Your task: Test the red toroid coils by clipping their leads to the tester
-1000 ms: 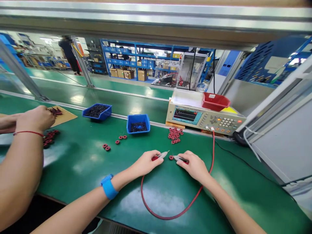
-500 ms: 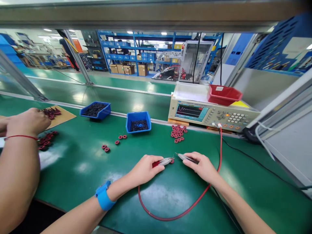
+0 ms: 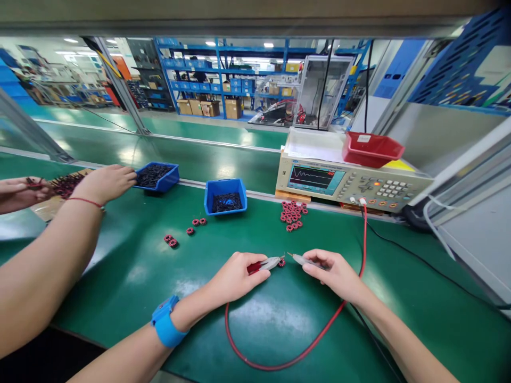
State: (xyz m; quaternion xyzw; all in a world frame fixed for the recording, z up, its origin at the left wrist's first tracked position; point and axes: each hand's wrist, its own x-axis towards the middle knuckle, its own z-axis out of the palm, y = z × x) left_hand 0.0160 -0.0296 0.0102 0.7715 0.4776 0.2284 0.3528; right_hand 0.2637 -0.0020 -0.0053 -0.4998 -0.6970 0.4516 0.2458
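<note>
My left hand point(image 3: 235, 276) is closed round a test probe with a red grip point(image 3: 266, 264); its tip touches a small red ring coil point(image 3: 281, 262) on the green mat. My right hand point(image 3: 334, 272) pinches a second, grey probe point(image 3: 304, 260), whose tip sits just right of the coil, slightly apart from it. A red lead point(image 3: 359, 250) runs from the probes to the beige tester point(image 3: 351, 183), whose screen shows a waveform. A pile of red coils point(image 3: 293, 214) lies in front of the tester.
A co-worker's hand point(image 3: 104, 182) reaches to a blue tray of dark parts point(image 3: 156, 176) at the left; the co-worker's other hand point(image 3: 16, 192) holds coils. A second blue tray point(image 3: 225, 196), loose coils point(image 3: 172, 242) and a red bin point(image 3: 371, 149) are nearby.
The co-worker's hand moved right from the coil pile to the blue tray. My right probe has drawn slightly back from the coil; my left probe came against it.
</note>
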